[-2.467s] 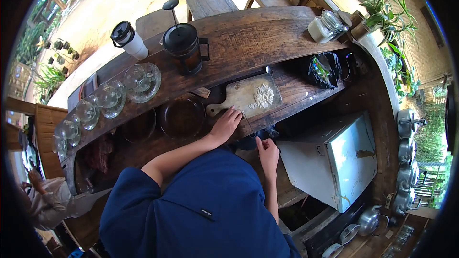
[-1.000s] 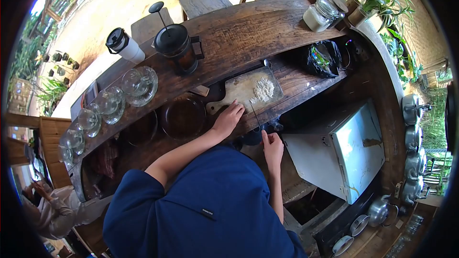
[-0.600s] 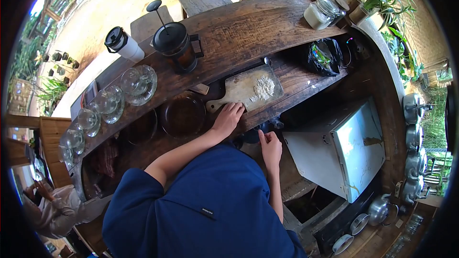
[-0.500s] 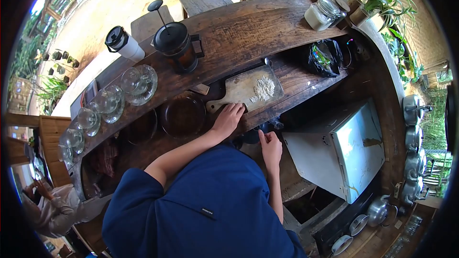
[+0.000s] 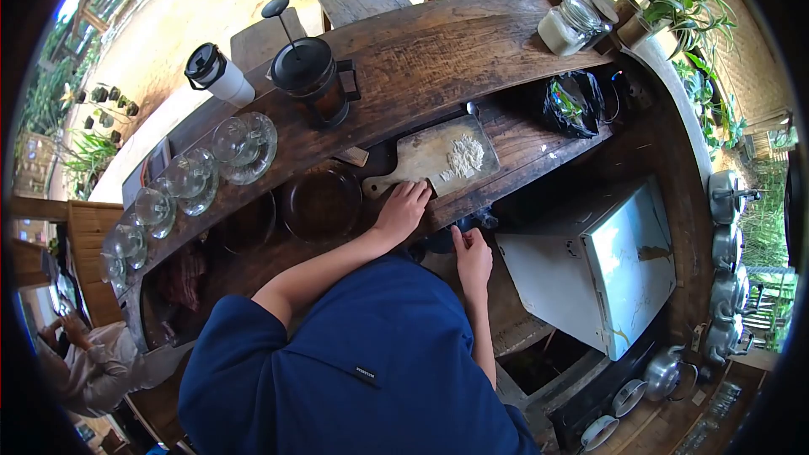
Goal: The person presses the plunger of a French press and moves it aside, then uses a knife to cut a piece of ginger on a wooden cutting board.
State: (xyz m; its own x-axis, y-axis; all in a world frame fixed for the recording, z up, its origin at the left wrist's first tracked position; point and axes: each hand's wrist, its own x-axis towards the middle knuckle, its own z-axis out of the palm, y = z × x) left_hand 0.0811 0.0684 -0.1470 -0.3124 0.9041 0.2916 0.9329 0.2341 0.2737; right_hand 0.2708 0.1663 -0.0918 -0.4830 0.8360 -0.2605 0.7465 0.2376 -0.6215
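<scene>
The thin dark blade seen over the pale wooden cutting board point(image 5: 415, 156) a second ago is out of sight — the bare right hand point(image 5: 473, 259) has shifted slightly left. The bare left hand's point(image 5: 403, 212) fingers, then reaching farther onto the board, have drawn back.

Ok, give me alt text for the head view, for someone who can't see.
Someone in a blue shirt has the left hand at the edge of a cutting board bearing pale chopped pieces; the right hand is nearer the body, its grip unclear. Beyond stand a French press, jar and glass cups.
</scene>
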